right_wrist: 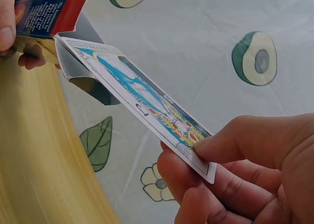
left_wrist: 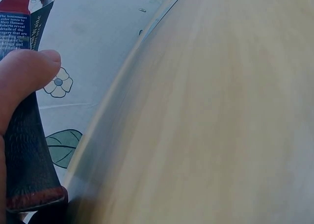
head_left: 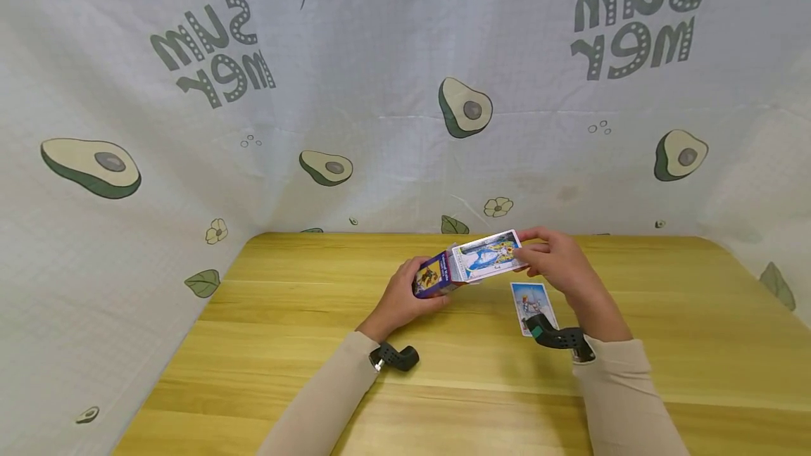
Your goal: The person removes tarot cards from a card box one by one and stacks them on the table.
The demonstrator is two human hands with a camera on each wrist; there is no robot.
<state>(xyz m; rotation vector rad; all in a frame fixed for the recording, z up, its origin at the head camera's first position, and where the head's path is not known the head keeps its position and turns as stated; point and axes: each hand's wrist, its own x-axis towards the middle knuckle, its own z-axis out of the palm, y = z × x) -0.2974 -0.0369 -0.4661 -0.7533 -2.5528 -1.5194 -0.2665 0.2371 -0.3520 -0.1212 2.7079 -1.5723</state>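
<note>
My left hand [head_left: 405, 298] grips a purple and blue card box [head_left: 434, 276] above the table, thumb along its near side; the box's flaps stand open toward the right. My right hand [head_left: 560, 262] pinches the outer end of an illustrated card [head_left: 486, 256] between thumb and fingers. In the right wrist view the other end of that card [right_wrist: 142, 98] lies at the mouth of the box [right_wrist: 41, 15]. Whether more cards are inside cannot be seen. A second card [head_left: 531, 305] lies face up on the table below my right hand, partly covered by the wrist camera.
The wooden table [head_left: 279, 371] reaches back to a pale cloth [head_left: 380, 90] printed with avocados, leaves and lettering, which hangs behind it and on the left side. A black camera [head_left: 399, 357] is strapped to my left wrist and another [head_left: 550, 333] to my right.
</note>
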